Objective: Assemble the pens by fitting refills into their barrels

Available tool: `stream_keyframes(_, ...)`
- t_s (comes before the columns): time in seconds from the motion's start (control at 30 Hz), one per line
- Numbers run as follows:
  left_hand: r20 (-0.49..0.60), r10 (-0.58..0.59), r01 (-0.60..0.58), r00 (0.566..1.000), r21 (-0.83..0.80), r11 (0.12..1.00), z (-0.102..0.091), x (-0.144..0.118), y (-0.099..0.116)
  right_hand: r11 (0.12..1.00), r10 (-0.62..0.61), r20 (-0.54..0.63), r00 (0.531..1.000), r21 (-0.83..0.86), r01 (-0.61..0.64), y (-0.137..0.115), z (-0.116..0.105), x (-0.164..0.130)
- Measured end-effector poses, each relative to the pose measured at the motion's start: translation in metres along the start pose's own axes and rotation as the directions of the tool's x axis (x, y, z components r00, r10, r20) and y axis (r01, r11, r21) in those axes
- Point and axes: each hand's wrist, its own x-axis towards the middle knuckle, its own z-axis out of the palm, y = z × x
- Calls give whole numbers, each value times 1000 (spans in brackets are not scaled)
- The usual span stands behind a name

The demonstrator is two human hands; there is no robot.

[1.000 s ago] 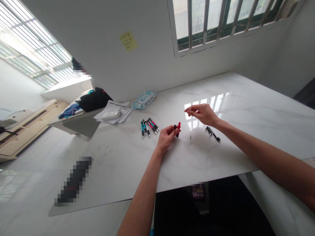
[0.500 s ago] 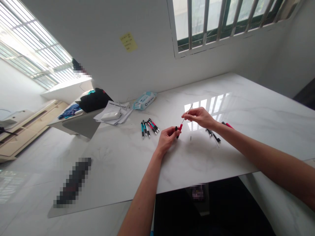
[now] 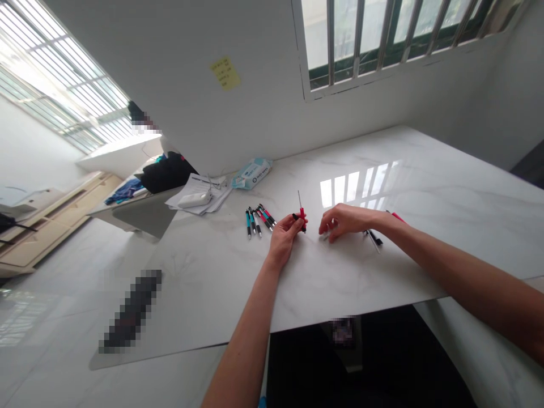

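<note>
From where I stand, the red pen barrel (image 3: 302, 219) is held above the table (image 3: 340, 277), roughly upright, with a thin refill (image 3: 299, 198) projecting at twelve o'clock. The left hand (image 3: 284, 237), at seven o'clock, is closed in a pinch on the barrel and also retains a small black part (image 3: 295, 217) beside it. At four o'clock from the barrel, a small grey piece (image 3: 323, 237) lies at the fingertips of the right hand (image 3: 342, 220). That hand is half-curled, thumb and fingers bent downward; whether they grip the piece cannot be told. The step in hand appears to be collecting this piece while the barrel and refill are kept steady. The next move, in my judgement, calls for a fine fingertip pinch, with the left grip unchanged. Outward: a row of pens (image 3: 255, 222) at nine o'clock, black pen parts (image 3: 374, 239) between three and four, partly behind the right wrist, and a wipes packet (image 3: 253, 173) between ten and eleven.
</note>
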Motion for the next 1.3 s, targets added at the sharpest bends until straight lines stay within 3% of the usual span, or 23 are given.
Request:
stream_keyframes(0.37, -6, -23, 23, 1000, 48, 999, 1, -2, 2, 993, -114, -116, 987, -27, 112, 2, 14, 7)
stream_keyframes(0.67, 18, -23, 22, 1000, 78, 997, -2, 0, -2, 956, -217, -205, 954, -241, 165, -2, 36, 19)
stream_keyframes(0.83, 18, -26, 24, 1000, 104, 994, -1, 0, 0, 992, -119, -323, 939, -88, 95, -8, 32, 16)
stream_keyframes(0.93, 26, -26, 22, 999, 133, 991, 0, -2, 2, 997, -68, -431, 900, 5, 78, -5, 27, 16)
stream_keyframes(1.03, 17, -27, 25, 999, 135, 991, 0, -2, 3, 998, -62, -514, 856, -14, 63, 1, 25, 18)
stream_keyframes(1.3, 29, -25, 20, 999, 152, 988, 1, -2, 4, 998, -36, -510, 859, 27, 58, 6, 23, 16)
